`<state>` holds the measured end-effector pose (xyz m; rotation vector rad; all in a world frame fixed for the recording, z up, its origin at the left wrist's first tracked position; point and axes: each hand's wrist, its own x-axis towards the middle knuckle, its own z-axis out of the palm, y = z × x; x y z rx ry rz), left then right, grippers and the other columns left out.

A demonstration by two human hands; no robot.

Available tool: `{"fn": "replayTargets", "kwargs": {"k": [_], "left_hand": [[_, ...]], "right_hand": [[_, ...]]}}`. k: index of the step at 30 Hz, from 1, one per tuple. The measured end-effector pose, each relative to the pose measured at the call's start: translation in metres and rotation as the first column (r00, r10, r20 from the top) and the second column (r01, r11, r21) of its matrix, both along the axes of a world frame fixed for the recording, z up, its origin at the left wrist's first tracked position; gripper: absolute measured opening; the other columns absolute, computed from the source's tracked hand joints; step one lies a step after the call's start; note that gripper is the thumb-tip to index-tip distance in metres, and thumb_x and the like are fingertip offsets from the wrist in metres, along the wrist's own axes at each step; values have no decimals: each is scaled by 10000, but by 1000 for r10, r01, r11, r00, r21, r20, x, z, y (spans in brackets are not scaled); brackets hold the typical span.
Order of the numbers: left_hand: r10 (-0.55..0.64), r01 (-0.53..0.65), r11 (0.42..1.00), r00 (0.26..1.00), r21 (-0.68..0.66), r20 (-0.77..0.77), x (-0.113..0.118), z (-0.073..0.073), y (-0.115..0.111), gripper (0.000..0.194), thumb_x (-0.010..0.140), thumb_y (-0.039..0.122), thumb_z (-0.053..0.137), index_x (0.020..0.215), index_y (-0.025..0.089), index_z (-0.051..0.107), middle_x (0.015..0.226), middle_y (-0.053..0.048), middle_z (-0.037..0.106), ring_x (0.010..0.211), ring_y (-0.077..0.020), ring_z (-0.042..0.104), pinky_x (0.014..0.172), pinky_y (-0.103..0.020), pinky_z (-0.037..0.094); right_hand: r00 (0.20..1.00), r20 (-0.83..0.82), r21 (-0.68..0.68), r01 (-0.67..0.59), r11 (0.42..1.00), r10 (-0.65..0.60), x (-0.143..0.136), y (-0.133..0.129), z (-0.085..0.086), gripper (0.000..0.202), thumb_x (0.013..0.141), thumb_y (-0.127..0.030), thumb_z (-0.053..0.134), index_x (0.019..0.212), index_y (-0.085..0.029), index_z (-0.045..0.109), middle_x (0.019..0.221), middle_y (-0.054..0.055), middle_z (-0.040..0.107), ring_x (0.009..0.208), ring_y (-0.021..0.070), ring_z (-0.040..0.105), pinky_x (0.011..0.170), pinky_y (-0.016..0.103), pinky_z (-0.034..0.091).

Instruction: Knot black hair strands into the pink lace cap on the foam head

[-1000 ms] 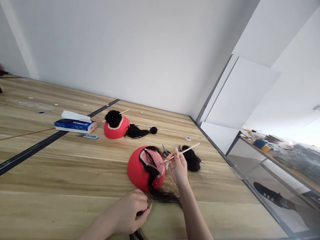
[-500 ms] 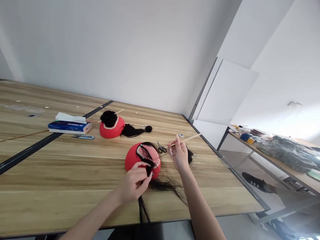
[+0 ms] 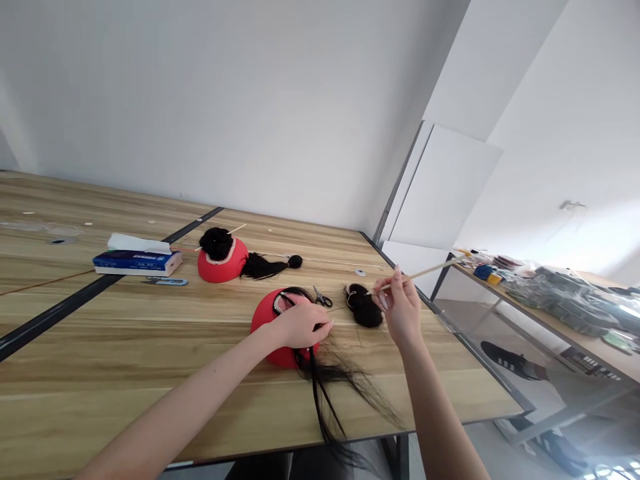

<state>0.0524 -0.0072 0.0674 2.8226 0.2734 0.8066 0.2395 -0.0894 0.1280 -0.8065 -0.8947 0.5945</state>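
On the table in front of me, a red dome-shaped block (image 3: 261,319) carries a pink patch with a pale rim and black hair. My left hand (image 3: 305,325) is closed over its right side, fingers pinched on a black hair strand (image 3: 315,377). The strand's loose ends hang over the table edge. To the right, my right hand (image 3: 404,308) is closed around a thin wooden stick (image 3: 433,269), held clear of the block. Scissors (image 3: 323,299) lie just behind the left hand. A bundle of black hair (image 3: 365,308) lies left of the right hand.
Farther back stands a second red dome (image 3: 220,268) with bunched black hair and a stick; a tied hair bundle (image 3: 265,265) lies beside it. At left are a tissue box (image 3: 137,263) and a blue cutter (image 3: 170,281). A cluttered shelf (image 3: 530,300) and someone's shoe (image 3: 510,360) are at right.
My right hand has moved right with the stick, away from the block. My left hand has shifted right and now covers more of the pink patch. The hair strand moved along with it.
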Motion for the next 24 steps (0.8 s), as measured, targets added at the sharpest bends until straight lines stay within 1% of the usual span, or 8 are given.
{"fn": "replayTargets", "kwargs": {"k": [3, 6, 11, 14, 16, 19, 22, 24], "left_hand": [[-8, 8, 1000, 1000, 29, -21, -2, 0, -1, 375, 943, 227, 445, 577, 162, 500, 584, 5, 556, 548, -112, 447, 613, -249, 363], [-22, 24, 997, 999, 69, -30, 0, -1, -3, 376, 945, 221, 446, 581, 161, 520, 591, 1, 572, 551, -115, 462, 603, -247, 361], [-5, 8, 983, 1000, 184, -19, 3, -8, -4, 318, 924, 193, 464, 628, 152, 574, 626, -25, 611, 581, -141, 507, 601, -270, 366], [27, -23, 968, 1000, 251, -14, 0, -10, -5, 290, 912, 173, 465, 654, 143, 594, 642, -34, 631, 582, -152, 524, 605, -284, 379], [51, -45, 955, 999, 293, -14, -3, -7, -6, 277, 904, 164, 467, 659, 141, 596, 651, -37, 638, 587, -156, 538, 609, -288, 390], [88, -80, 931, 996, 356, -8, -6, 5, -11, 269, 901, 168, 461, 669, 140, 596, 671, -45, 644, 623, -171, 566, 645, -306, 418], [120, -116, 905, 993, 410, 15, -4, 21, -18, 275, 912, 179, 442, 685, 141, 593, 681, -53, 635, 647, -182, 573, 664, -325, 426], [129, -129, 892, 991, 434, 30, -1, 30, -22, 259, 909, 181, 444, 701, 143, 592, 687, -53, 628, 656, -182, 568, 658, -329, 420]], "right_hand": [[993, -106, 32, 55, 998, -51, 22, -13, -9, 356, 733, -486, 770, 776, -202, 561, 625, -40, 649, 419, 63, 464, 441, 219, 456], [971, -214, 42, 114, 993, -102, 49, -26, -20, 299, 768, -439, 749, 761, -188, 585, 661, -39, 652, 447, 64, 507, 540, 273, 560], [893, -441, 74, 131, 989, -86, 102, -45, -41, 188, 807, -310, 701, 729, -185, 583, 644, -53, 625, 438, 50, 526, 475, 191, 539], [884, -447, 112, 203, 973, -133, 120, -45, -55, 191, 823, -315, 674, 713, -191, 580, 634, -55, 643, 439, 64, 552, 619, 285, 609], [896, -383, 88, 278, 957, -225, 120, -38, -65, 185, 811, -352, 689, 755, -197, 605, 637, -51, 665, 469, 96, 598, 729, 393, 616], [941, -170, -64, 284, 957, -291, 98, -19, -81, 266, 773, -443, 725, 795, -190, 645, 689, -2, 704, 621, 171, 699, 744, 395, 598], [973, 189, -242, 180, 954, -135, 56, 1, -94, 365, 816, -541, 648, 801, -178, 685, 750, 47, 703, 710, 209, 710, 746, 373, 585], [894, 448, -250, 143, 958, -17, 26, 12, -101, 343, 872, -500, 578, 910, -188, 714, 729, 50, 685, 700, 215, 675, 704, 366, 576]]}}
